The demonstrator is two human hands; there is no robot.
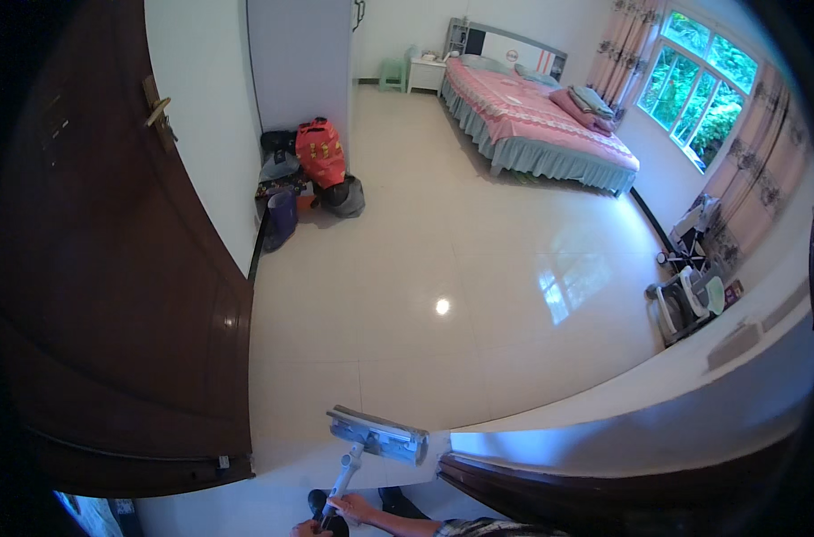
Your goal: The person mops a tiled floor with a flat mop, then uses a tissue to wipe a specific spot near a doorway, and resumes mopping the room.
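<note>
A flat mop with a blue-grey head [378,435] and a pale handle [343,476] is held at the bottom middle, its head tilted over the tiled floor by the doorway. My right hand [353,508] grips the handle below the head. Lower down, at the picture's bottom edge, my left hand [309,529] closes around the darker end of the handle, partly cut off. Dark shoes show beside and behind the hands.
A brown door [125,302] stands open at left; the door frame [548,486] is at right. Bags [321,153] and a purple boot [283,216] lie by the wardrobe [303,67]. Farther off are a bed [514,114], a nightstand [426,75] and a stroller [690,241].
</note>
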